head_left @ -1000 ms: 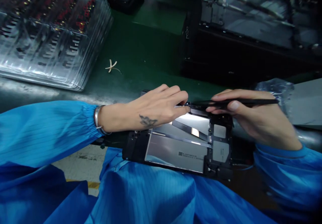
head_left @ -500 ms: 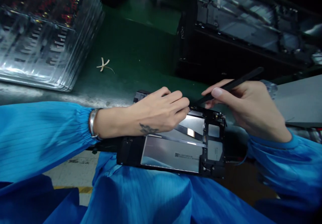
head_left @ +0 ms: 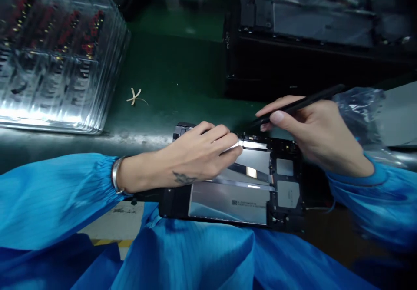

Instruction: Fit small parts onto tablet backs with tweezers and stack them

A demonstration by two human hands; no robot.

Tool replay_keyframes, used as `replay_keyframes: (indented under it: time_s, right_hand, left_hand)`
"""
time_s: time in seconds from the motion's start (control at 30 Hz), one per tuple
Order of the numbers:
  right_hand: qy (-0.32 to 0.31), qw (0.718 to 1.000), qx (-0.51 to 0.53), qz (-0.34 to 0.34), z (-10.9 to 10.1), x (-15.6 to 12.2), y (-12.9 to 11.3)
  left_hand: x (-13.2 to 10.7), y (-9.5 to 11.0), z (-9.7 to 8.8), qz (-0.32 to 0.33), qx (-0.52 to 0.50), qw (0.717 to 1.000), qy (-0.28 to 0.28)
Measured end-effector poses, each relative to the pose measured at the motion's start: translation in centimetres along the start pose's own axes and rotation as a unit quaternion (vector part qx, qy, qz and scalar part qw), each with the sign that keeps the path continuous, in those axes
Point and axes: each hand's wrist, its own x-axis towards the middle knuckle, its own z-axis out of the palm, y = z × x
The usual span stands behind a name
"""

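Observation:
A black device frame point(head_left: 283, 186) with silver metal plates and a flat ribbon cable lies across my lap, against the bench edge. My left hand point(head_left: 192, 157) rests on its upper left part, fingers pressed together in a pinch at the top edge; what they pinch is too small to make out. My right hand point(head_left: 312, 131) hovers over the frame's upper right corner, closed on a thin black stylus-like tool point(head_left: 299, 103) whose tip points down-left toward the top edge. Both arms wear blue sleeves; a metal bracelet point(head_left: 116, 175) is on the left wrist.
A stack of clear plastic trays point(head_left: 58, 60) with small red and black parts stands at the back left on the green bench point(head_left: 176, 73). A dark fixture holding similar frames point(head_left: 309, 16) fills the back right. A crumpled clear bag point(head_left: 361, 107) lies right. A small pale scrap point(head_left: 135, 97) lies on the bench.
My right hand tilted the tool from lying flat to pointing down-left and lifted it slightly off the frame. My left hand stayed pinched at the frame's top edge. The view shifted.

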Motion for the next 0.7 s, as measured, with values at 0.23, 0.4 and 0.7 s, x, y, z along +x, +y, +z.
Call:
replay_keyframes:
  time_s: [0.23,0.4,0.7]
  right_hand:
    - [-0.009,0.995,-0.054,-0.085,-0.1,-0.9,0.2]
    - [-0.021,0.988,-0.077,-0.132,-0.1,-1.2,0.4]
    - [-0.025,0.981,-0.092,-0.171,0.3,-1.7,0.1]
  left_hand:
    - [0.0,-0.3,0.0,0.028,-0.037,0.999,0.018]
    - [-0.1,-0.4,-0.1,0.048,-0.036,0.998,0.025]
    - [-0.1,-0.3,0.3,0.049,-0.032,0.998,0.030]
